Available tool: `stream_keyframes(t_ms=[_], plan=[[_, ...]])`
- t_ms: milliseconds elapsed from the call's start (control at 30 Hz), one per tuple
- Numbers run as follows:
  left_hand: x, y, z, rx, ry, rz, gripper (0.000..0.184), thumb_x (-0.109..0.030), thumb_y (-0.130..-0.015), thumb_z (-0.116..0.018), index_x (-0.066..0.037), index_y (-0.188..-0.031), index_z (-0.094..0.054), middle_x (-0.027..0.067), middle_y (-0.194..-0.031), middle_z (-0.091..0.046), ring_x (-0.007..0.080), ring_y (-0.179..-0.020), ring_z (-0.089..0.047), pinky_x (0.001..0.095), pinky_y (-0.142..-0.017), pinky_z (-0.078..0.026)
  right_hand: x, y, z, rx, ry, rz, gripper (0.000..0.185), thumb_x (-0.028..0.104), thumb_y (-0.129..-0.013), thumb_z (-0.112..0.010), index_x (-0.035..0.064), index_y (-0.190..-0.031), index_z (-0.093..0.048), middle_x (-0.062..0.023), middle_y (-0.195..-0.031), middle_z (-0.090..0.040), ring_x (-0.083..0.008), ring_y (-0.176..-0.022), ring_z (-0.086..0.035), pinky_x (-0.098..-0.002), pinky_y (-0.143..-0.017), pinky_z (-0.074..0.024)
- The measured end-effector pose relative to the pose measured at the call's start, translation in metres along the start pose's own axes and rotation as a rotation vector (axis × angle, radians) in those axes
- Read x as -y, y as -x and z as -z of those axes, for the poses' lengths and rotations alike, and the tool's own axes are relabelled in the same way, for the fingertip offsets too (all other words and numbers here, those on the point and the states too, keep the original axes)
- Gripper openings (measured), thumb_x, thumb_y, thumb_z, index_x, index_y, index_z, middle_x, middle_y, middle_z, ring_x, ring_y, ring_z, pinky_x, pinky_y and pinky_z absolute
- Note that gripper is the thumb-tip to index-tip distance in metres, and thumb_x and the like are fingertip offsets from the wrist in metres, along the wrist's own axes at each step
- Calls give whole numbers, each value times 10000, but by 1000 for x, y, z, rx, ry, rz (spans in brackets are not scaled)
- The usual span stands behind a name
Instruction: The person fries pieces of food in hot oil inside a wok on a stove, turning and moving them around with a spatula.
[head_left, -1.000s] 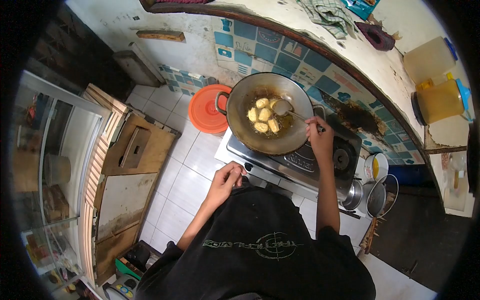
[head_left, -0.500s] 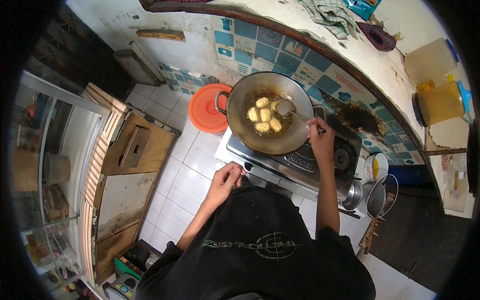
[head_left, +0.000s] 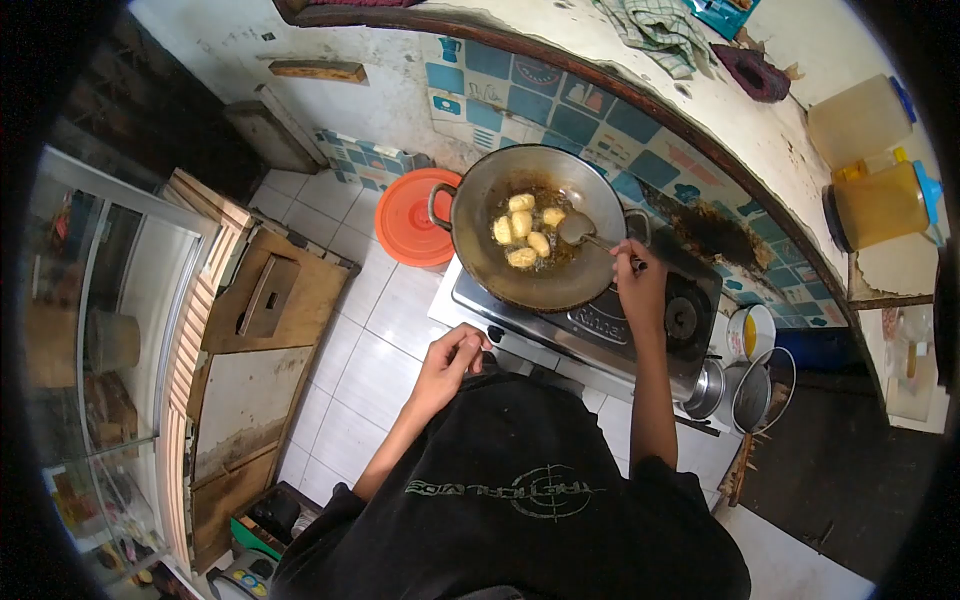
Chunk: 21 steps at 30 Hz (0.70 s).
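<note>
My right hand [head_left: 640,280] is closed round the handle of a metal spatula [head_left: 577,229]. The spatula's blade dips into the oil of a large wok [head_left: 480,265] on the stove. Several golden pieces of food [head_left: 520,225] fry in the bubbling oil, one of them close to the blade's left side. My left hand [head_left: 453,360] hangs in front of the stove with its fingers curled, near a black knob [head_left: 496,334]; nothing shows in it.
An orange lidded bucket [head_left: 408,215] stands left of the wok. Right of it are the second burner [head_left: 682,318], a small metal pot [head_left: 708,388] and a wire strainer [head_left: 765,395]. A wooden cabinet [head_left: 255,370] stands at left. Jugs [head_left: 885,205] line the right shelf.
The spatula blade has shifted slightly down and right in the wok, with my right hand moving a little. The food pieces have spread and changed places. My left hand has stayed still.
</note>
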<state>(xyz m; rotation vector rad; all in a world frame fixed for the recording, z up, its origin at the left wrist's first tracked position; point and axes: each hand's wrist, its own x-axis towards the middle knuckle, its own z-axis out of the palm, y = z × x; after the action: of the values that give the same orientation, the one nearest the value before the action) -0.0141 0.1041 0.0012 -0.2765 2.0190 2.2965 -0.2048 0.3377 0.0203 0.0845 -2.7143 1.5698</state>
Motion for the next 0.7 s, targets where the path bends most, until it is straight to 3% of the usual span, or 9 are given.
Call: stream_keyframes(t_ms=[100,200,300,400,500,600,700], plan=[[-3,0,-1,-1,5,5,270,-231,-1003,-434,-23,-915,-581,-24,-631,-473,49,-612,-429,209,-588,-337,12,3,5,-32,184,40,275,223,-886,-533,-29,-899,-641,-232,-816,-657,-301,-733,-661,-364,-708,-484],[-3,-1,1,-3,6,9,268,-228,-1003,-435,-20,-912,-578,-24,-630,-469,49,-612,-426,207,-592,-342,23,8,9,7,176,-73,269,214,-879,-529,-30,-890,-641,-219,-799,-661,-301,-734,-668,-362,-707,-489],[-3,-1,0,1,20,6,268,-227,-1003,-435,-19,-910,-576,-24,-629,-464,50,-611,-426,205,-594,-345,6,13,3,4,38,11,254,201,-871,-527,-26,-877,-640,-207,-761,-659,-299,-700,-662,-359,-676,-488],[-3,-2,0,9,18,5,268,-226,-1004,-434,-19,-910,-576,-25,-627,-462,51,-611,-428,206,-592,-347,13,14,-3,67,75,-92,236,186,-868,-523,-22,-858,-633,-185,-726,-652,-265,-664,-649,-349,-648,-482],[-4,-3,0,7,10,2,266,-222,-1004,-433,-18,-909,-575,-25,-628,-464,51,-611,-431,208,-591,-349,9,9,-9,58,65,-61,227,181,-873,-524,-21,-842,-624,-168,-692,-637,-243,-629,-625,-346,-626,-472],[-5,-2,1,5,-2,7,266,-219,-1004,-431,-17,-909,-575,-23,-629,-470,51,-613,-435,209,-590,-349,12,3,-11,44,-17,-135,237,195,-882,-520,-16,-841,-619,-189,-685,-626,-268,-618,-622,-358,-615,-468],[-6,-2,2,-1,-3,0,268,-220,-1003,-429,-17,-907,-575,-21,-629,-475,51,-613,-438,208,-587,-346,8,0,-11,-18,-8,-17,256,218,-886,-520,-12,-848,-625,-218,-672,-614,-305,-610,-624,-369,-600,-463]])
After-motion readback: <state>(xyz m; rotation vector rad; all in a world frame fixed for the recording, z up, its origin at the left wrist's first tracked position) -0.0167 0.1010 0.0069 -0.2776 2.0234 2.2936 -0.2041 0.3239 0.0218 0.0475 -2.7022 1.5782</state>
